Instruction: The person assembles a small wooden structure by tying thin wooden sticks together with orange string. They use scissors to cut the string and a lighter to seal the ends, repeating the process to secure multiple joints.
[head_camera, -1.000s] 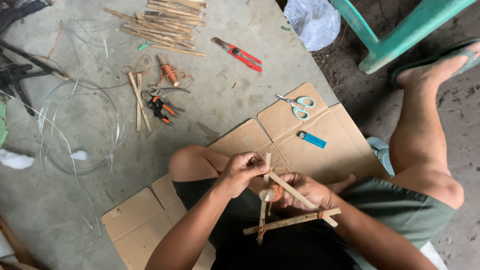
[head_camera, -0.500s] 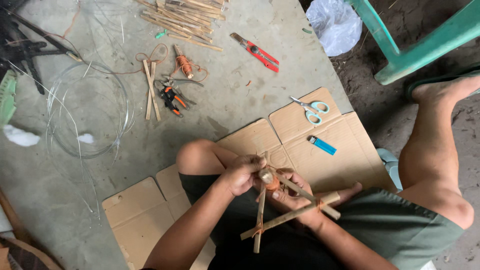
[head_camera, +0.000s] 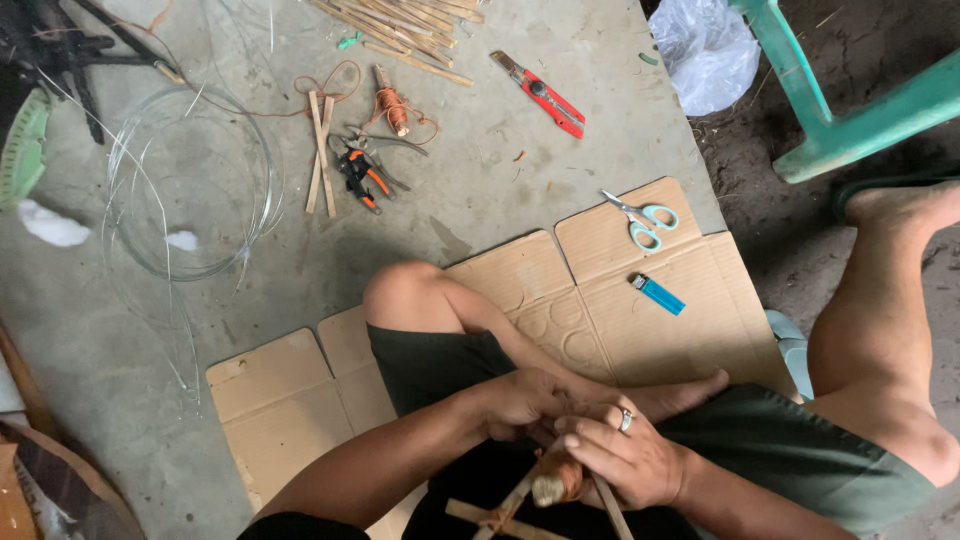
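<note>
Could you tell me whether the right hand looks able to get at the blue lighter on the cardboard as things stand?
Probably yes: the lighter lies in the open on the cardboard, nothing covering it, but the right hand is closed on a thread spool and sticks.

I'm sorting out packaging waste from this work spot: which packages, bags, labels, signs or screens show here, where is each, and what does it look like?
Flattened brown cardboard box: spread on the concrete floor under the seated person, flaps open, with faint round impressions.
Crumpled clear-white plastic bag: top right, beside the green plastic chair.
No signs or screens in view; no label is clear enough to make out.
</note>
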